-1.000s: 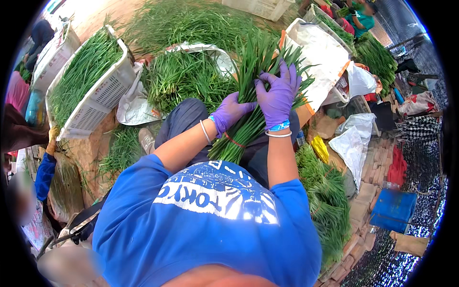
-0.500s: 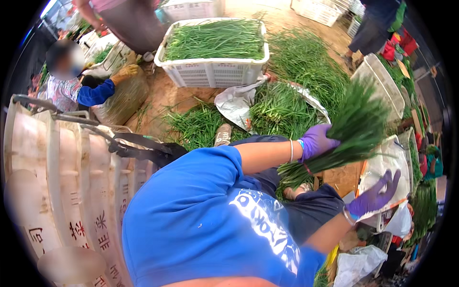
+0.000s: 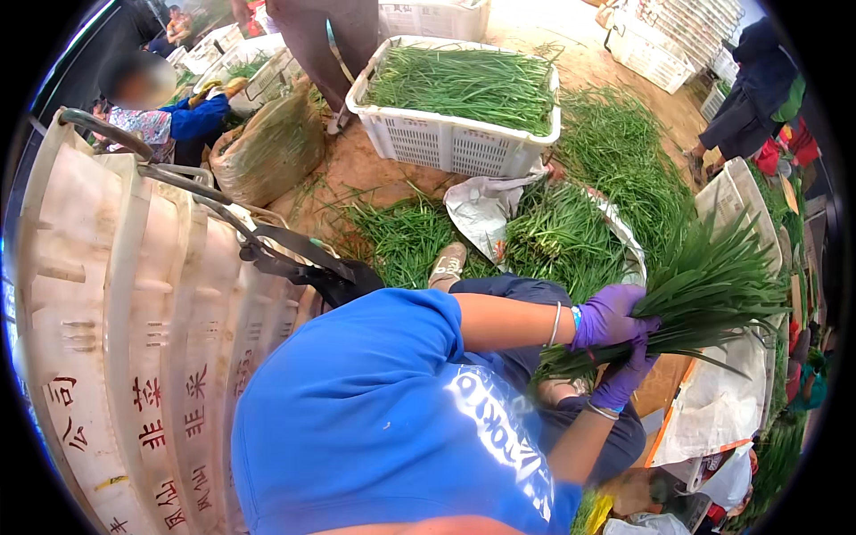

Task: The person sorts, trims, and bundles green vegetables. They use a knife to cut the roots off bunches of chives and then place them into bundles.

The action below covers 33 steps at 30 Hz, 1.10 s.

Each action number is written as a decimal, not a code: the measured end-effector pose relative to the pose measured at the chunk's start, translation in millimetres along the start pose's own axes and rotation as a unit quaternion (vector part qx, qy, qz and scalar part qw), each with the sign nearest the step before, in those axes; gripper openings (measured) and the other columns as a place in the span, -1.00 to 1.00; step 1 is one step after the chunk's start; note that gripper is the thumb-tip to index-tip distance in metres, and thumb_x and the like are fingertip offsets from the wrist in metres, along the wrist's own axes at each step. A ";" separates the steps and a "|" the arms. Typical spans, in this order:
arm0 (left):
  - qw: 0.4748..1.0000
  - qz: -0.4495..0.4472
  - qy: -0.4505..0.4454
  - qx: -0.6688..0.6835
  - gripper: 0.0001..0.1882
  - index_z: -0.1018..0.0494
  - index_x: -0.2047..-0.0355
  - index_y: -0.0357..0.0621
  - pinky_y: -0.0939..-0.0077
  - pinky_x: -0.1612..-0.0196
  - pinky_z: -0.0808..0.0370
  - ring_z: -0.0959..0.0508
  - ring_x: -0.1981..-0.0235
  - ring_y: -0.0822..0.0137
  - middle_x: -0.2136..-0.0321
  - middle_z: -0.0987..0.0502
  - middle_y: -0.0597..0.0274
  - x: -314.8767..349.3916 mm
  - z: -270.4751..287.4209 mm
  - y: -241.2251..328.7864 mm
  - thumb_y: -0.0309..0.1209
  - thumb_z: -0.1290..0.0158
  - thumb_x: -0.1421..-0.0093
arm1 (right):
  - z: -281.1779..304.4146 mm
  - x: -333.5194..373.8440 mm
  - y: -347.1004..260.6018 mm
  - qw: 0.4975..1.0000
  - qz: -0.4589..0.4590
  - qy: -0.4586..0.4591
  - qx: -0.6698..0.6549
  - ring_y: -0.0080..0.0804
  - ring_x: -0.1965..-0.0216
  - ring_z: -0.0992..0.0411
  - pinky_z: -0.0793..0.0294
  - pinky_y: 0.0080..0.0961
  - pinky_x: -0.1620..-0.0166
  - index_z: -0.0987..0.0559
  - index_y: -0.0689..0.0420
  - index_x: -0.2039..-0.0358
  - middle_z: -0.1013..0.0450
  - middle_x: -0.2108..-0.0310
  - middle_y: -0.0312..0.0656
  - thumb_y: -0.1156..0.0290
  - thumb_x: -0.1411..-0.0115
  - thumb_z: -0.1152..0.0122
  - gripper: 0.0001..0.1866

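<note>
Smooth rubbery gloves [image 3: 606, 318], matt cloth shirt [image 3: 348, 392], stained plastic crates [image 3: 147, 303], crinkled plastic sack [image 3: 481, 211]

At four o'clock, purple-gloved hands [image 3: 609, 317] partly hide the long green leafy bundle [image 3: 713, 278]; at eight, the bottom edge crops white plastic crates [image 3: 147, 383].

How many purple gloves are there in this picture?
2: one on the left hand, one on the right hand, both touching the green leafy bundle. Others may be hidden from view.
</note>
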<state>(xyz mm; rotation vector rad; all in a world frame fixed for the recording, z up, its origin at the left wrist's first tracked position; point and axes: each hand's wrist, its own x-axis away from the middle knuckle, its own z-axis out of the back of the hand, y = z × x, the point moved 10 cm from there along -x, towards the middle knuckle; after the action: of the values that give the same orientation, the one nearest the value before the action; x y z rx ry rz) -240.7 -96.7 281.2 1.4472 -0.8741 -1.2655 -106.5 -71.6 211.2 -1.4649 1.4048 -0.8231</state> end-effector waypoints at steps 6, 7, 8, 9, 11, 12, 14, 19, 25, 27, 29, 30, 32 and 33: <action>0.998 0.039 0.008 -0.052 -0.67 -0.45 0.30 -0.21 0.42 0.31 -0.44 -0.50 0.43 0.30 0.44 -0.53 0.08 -13.9 7.9 -33.3 -0.30 -0.15 0.06 | -1.1 4.4 -17.6 0.975 0.009 0.037 0.218 -0.45 0.19 -0.39 -0.35 -0.55 0.09 -0.46 0.32 0.18 -0.41 0.18 -0.13 0.47 -0.12 -0.01 -0.73; 0.998 0.066 0.018 -0.001 -0.66 -0.45 0.30 -0.24 0.47 0.31 -0.45 -0.50 0.40 0.38 0.39 -0.53 0.12 -12.3 22.1 -22.7 -0.31 -0.18 0.06 | -9.4 6.9 -21.0 0.987 -0.037 0.087 0.130 -0.46 0.22 -0.38 -0.35 -0.55 0.12 -0.47 0.32 0.20 -0.41 0.20 -0.17 0.49 -0.07 -0.08 -0.73; 0.985 0.148 0.020 0.082 -0.66 -0.45 0.35 -0.34 0.43 0.32 -0.44 -0.51 0.42 0.30 0.41 -0.53 0.03 -9.5 21.5 -58.8 -0.30 -0.15 0.04 | -23.3 11.5 -24.9 0.987 -0.073 0.140 0.040 -0.47 0.25 -0.37 -0.36 -0.56 0.14 -0.47 0.32 0.23 -0.42 0.22 -0.20 0.50 -0.02 -0.15 -0.73; 0.965 0.116 0.005 0.235 -0.69 -0.43 0.30 -0.33 0.49 0.28 -0.43 -0.49 0.40 0.39 0.39 -0.53 0.14 -7.5 15.6 -33.6 -0.37 -0.13 0.01 | -19.4 2.5 -18.8 0.994 -0.028 0.103 -0.003 -0.47 0.25 -0.37 -0.34 -0.57 0.14 -0.46 0.31 0.23 -0.43 0.24 -0.23 0.52 0.05 -0.23 -0.67; 0.960 0.151 0.004 0.234 -0.69 -0.43 0.27 -0.32 0.57 0.22 -0.42 -0.49 0.34 0.45 0.35 -0.52 0.20 -6.6 13.4 -42.8 -0.42 -0.16 0.02 | -15.0 -0.4 -17.0 0.993 -0.022 0.115 -0.019 -0.45 0.23 -0.36 -0.33 -0.57 0.12 -0.39 0.31 0.13 -0.42 0.22 -0.18 0.54 0.09 -0.28 -0.54; 0.968 0.147 -0.007 0.204 -0.55 -0.32 0.14 -0.36 0.56 0.19 -0.41 -0.48 0.30 0.44 0.28 -0.49 0.16 -5.1 8.1 -45.2 -0.42 -0.17 0.03 | -8.3 2.6 -16.4 0.991 -0.034 0.128 -0.019 -0.45 0.23 -0.37 -0.33 -0.58 0.12 -0.39 0.31 0.13 -0.42 0.21 -0.18 0.54 0.08 -0.28 -0.54; 0.987 0.079 -0.005 0.142 -0.26 -0.07 -0.05 -0.38 0.53 0.09 -0.36 -0.42 0.18 0.38 0.12 -0.38 0.09 -8.5 7.2 -44.7 -0.41 -0.20 0.08 | -0.6 6.8 -14.4 0.988 -0.039 0.149 -0.016 -0.47 0.23 -0.37 -0.34 -0.58 0.12 -0.39 0.31 0.13 -0.42 0.21 -0.18 0.53 0.08 -0.28 -0.54; 0.957 -0.151 0.097 -0.226 0.29 0.54 -0.17 -0.25 0.39 -0.18 -0.03 -0.01 -0.19 0.22 -0.19 0.12 -0.07 -1.3 24.6 2.4 -0.31 -0.31 0.24 | 9.8 12.9 -19.7 0.985 -0.005 0.172 -0.004 -0.49 0.24 -0.38 -0.35 -0.58 0.12 -0.39 0.30 0.13 -0.42 0.21 -0.19 0.54 0.07 -0.27 -0.55; 0.890 -0.217 0.190 -0.354 0.25 0.22 -0.19 -0.30 0.15 -0.09 -0.09 -0.08 -0.10 -0.13 -0.08 -0.03 -0.21 9.7 37.6 4.6 0.12 -0.22 0.33 | 25.7 12.6 -19.0 0.977 0.012 0.205 0.049 -0.49 0.25 -0.38 -0.36 -0.58 0.13 -0.39 0.30 0.13 -0.42 0.22 -0.19 0.52 0.07 -0.28 -0.55; 0.885 -0.230 0.178 -0.364 0.20 0.16 -0.18 -0.29 0.13 -0.07 -0.11 -0.10 -0.08 -0.12 -0.05 -0.06 -0.19 11.2 37.8 2.3 0.15 -0.19 0.30 | 26.7 13.2 -20.5 0.976 0.015 0.210 0.050 -0.49 0.25 -0.39 -0.36 -0.57 0.13 -0.40 0.30 0.14 -0.43 0.22 -0.18 0.51 0.08 -0.29 -0.55; 0.879 -0.237 0.151 -0.385 0.15 0.09 -0.17 -0.29 0.14 -0.05 -0.13 -0.13 -0.06 -0.10 -0.02 -0.10 -0.18 12.1 33.5 1.3 0.16 -0.17 0.27 | 25.3 15.4 -24.2 0.976 0.011 0.216 0.034 -0.48 0.26 -0.39 -0.36 -0.57 0.14 -0.40 0.31 0.15 -0.43 0.22 -0.17 0.50 0.08 -0.30 -0.55; 0.894 -0.257 0.159 -0.330 -0.02 -0.07 -0.15 -0.09 0.13 -0.07 -0.08 -0.15 -0.03 -0.05 -0.01 -0.13 -0.10 13.8 35.0 7.0 0.14 -0.14 0.22 | 27.3 13.7 -20.3 0.977 0.016 0.208 0.033 -0.48 0.26 -0.40 -0.37 -0.57 0.15 -0.40 0.32 0.15 -0.43 0.22 -0.17 0.49 0.08 -0.30 -0.55; 0.866 -0.273 0.123 -0.401 -0.13 -0.16 -0.12 0.09 0.11 -0.08 -0.04 -0.14 -0.03 -0.04 -0.01 -0.14 -0.02 13.1 21.7 14.8 0.10 -0.15 0.21 | 34.8 12.7 -14.3 0.976 0.011 0.213 0.052 -0.48 0.26 -0.40 -0.37 -0.59 0.15 -0.40 0.32 0.15 -0.44 0.23 -0.16 0.48 0.08 -0.30 -0.55; 0.849 -0.281 0.105 -0.435 -0.19 -0.20 -0.10 0.18 0.10 -0.09 -0.02 -0.14 -0.03 -0.03 -0.01 -0.15 0.02 13.6 14.9 17.8 0.08 -0.15 0.20 | 37.4 13.0 -13.3 0.975 0.009 0.215 0.061 -0.48 0.26 -0.40 -0.37 -0.59 0.16 -0.40 0.32 0.15 -0.44 0.23 -0.16 0.48 0.08 -0.31 -0.55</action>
<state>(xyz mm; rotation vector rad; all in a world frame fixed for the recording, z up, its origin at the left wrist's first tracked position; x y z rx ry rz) -251.1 -117.2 295.2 1.0516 0.3300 -1.5866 -65.6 -79.2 208.6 -1.2212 1.6457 -1.2455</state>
